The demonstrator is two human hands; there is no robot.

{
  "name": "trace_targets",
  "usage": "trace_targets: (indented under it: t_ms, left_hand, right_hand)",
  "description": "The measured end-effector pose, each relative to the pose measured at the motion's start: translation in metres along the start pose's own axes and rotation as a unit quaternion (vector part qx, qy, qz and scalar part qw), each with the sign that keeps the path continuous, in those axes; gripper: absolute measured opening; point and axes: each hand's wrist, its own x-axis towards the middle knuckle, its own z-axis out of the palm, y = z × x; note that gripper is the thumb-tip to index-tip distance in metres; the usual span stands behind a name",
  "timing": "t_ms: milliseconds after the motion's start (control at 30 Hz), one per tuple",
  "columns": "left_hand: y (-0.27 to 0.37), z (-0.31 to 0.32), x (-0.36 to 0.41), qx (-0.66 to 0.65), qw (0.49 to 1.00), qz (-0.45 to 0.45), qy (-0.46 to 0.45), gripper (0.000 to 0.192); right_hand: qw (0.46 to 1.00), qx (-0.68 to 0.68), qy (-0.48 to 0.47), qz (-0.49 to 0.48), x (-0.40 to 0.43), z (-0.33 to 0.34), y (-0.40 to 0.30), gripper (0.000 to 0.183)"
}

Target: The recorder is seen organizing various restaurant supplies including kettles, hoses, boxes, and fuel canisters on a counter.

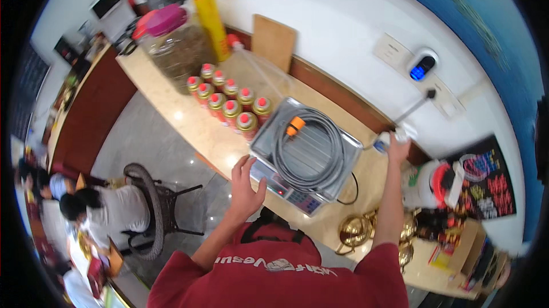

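Note:
My left hand (248,190) is raised with its fingers apart, beside the front left corner of an electronic weighing scale (349,136). Nothing is in it. On the scale's metal pan lies a coiled grey hose (341,153) with an orange connector (295,125). A small red light shows on the scale's front panel. At the wall side of the counter, my right hand (399,150) is closed around a small white object (402,135). A blue and white piece (380,143) shows just left of those fingers; blur hides what exactly it is.
Several red-capped gas canisters (231,108) stand left of the scale, before a large lidded jar (178,52). A wooden board (273,42) leans on the wall. Brass pots (355,231) and a white jug (422,185) stand right. Seated people (116,209) are at left.

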Motion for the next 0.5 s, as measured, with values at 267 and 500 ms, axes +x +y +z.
trace_targets:
  t_ms: [267,500]
  left_hand:
    - [0.005,-0.005,-0.008,-0.035,0.999,0.009,0.023,0.050]
    - [-0.001,-0.011,-0.002,-0.113,0.992,0.043,0.032,0.036]
  right_hand:
    - [0.980,0.113,0.118,-0.111,-0.035,-0.038,0.009,0.058]
    - [0.962,0.167,0.192,-0.102,-0.092,-0.112,-0.068,0.061]
